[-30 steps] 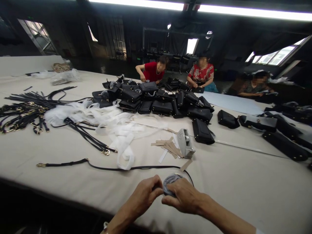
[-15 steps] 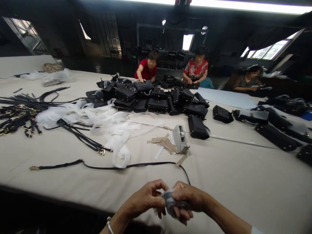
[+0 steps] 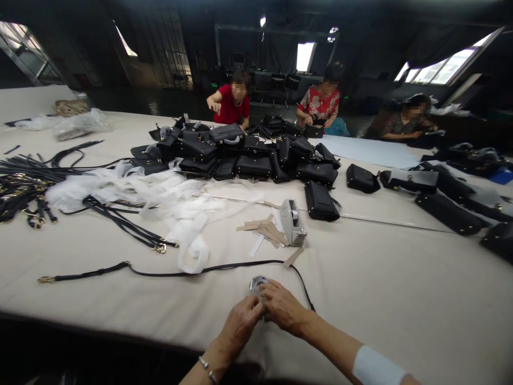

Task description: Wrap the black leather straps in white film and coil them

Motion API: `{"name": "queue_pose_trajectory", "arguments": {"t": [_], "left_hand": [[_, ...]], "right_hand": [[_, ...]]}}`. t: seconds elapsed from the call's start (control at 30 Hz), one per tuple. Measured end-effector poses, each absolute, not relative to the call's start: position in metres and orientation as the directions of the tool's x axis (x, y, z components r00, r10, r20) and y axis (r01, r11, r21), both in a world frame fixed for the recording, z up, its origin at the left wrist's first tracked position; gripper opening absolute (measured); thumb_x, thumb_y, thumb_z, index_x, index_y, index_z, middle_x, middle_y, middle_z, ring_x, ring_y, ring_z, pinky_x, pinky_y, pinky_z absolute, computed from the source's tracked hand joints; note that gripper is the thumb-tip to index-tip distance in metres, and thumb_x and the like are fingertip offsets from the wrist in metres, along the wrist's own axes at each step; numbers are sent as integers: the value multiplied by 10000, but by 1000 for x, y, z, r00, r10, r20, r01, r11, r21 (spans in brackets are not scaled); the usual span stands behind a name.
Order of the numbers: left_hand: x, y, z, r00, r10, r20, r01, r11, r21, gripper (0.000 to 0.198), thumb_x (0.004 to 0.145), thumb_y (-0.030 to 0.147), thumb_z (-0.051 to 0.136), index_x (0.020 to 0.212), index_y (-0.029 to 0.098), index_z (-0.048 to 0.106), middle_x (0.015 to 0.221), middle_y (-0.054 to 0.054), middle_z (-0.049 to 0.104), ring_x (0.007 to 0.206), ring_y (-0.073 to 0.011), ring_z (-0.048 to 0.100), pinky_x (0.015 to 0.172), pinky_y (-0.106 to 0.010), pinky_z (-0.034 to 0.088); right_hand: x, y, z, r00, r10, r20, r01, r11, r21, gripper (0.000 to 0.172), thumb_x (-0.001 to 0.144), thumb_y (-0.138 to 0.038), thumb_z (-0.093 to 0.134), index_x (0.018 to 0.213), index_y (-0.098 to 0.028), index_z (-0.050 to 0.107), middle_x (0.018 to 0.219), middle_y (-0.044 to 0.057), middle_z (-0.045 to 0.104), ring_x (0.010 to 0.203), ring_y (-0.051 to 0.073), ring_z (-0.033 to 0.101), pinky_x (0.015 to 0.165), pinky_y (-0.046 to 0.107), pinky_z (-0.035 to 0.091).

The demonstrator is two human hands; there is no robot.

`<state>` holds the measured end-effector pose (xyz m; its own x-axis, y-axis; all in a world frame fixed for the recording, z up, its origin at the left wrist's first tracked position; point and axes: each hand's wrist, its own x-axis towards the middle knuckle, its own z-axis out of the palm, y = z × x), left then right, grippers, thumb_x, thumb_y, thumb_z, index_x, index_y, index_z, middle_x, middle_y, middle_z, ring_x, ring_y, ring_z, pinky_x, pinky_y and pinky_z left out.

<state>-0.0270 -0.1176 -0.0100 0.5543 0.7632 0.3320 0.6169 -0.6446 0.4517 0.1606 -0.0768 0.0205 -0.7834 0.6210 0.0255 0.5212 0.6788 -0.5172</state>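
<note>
A small bundle in clear wrap [image 3: 258, 282], with something dark and shiny inside, lies at the near part of the table under my fingers. My right hand [image 3: 282, 307] is closed over it from the right. From the left my left hand [image 3: 242, 321] pinches its near edge; the fingertips of both hands meet there. A long black strap [image 3: 228, 266] with a gold clasp at its left end runs behind the bundle and curves down beside my right hand. The tape dispenser [image 3: 293, 223] stands beyond it, next to loose paper strips [image 3: 266, 231].
Black bags [image 3: 254, 166] are heaped mid-table, with more at the right [image 3: 449, 214]. White wrapping strips [image 3: 160, 198] and bundled black straps [image 3: 124, 224] lie left. Three people sit or stand across the table [image 3: 401, 267].
Both hands have moved forward and slightly left with the wrapped bundle and now press it at the tabletop. Across the table, the person in plain red has drawn a hand back from a bag.
</note>
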Motion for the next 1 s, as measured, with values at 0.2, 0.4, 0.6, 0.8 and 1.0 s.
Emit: {"name": "queue_pose_trajectory", "arguments": {"t": [0.2, 0.4, 0.6, 0.8, 1.0], "left_hand": [[-35, -121, -41, 610, 720, 331, 624, -694, 360, 156, 975, 167, 484, 971, 189, 639, 1128, -99, 674, 900, -221, 621, 782, -345, 453], [-35, -87, -34, 725, 639, 257, 559, -764, 321, 153, 965, 161, 511, 1055, 225, 618, 1010, -26, 679, 871, -185, 600, 754, -302, 430], [-32, -85, -40, 718, 637, 282, 551, -767, 329, 137, 954, 187, 523, 832, 203, 585, 826, -1, 651, 756, -185, 577, 685, -293, 447], [-17, -99, -54, 609, 679, 410, 609, -731, 308, 365, 1022, 195, 320, 762, 189, 575, 710, -28, 611, 670, -186, 569, 629, -298, 471], [-19, -104, -58, 565, 664, 490, 619, -733, 281, 443, 1043, 207, 217, 953, 162, 648, 848, -75, 698, 715, -179, 634, 673, -296, 529]], "right_hand": [[170, -92, -24, -757, 629, 178, 473, 715, -516, 169, 912, -260, 617, 944, -149, 740, 971, 118, 725, 1219, 276, 549, 1157, 524, 319], [175, -82, -14, -717, 632, 293, 429, 732, -529, 159, 904, -291, 620, 939, -194, 741, 896, 66, 746, 1084, 228, 645, 1094, 447, 436], [160, -43, 27, -368, 854, 366, 647, 519, -558, 284, 997, -216, 421, 1124, -210, 675, 1114, 95, 712, 1108, 209, 631, 1028, 406, 486], [123, -37, -15, -194, 874, 445, 775, 415, -476, 400, 980, -229, 412, 1360, -186, 526, 1330, 139, 604, 1339, 292, 451, 1156, 581, 255], [120, -49, -59, -272, 874, 402, 789, 442, -427, 360, 955, -241, 466, 1289, -169, 580, 1313, 146, 626, 1288, 307, 502, 1112, 565, 329]]}}
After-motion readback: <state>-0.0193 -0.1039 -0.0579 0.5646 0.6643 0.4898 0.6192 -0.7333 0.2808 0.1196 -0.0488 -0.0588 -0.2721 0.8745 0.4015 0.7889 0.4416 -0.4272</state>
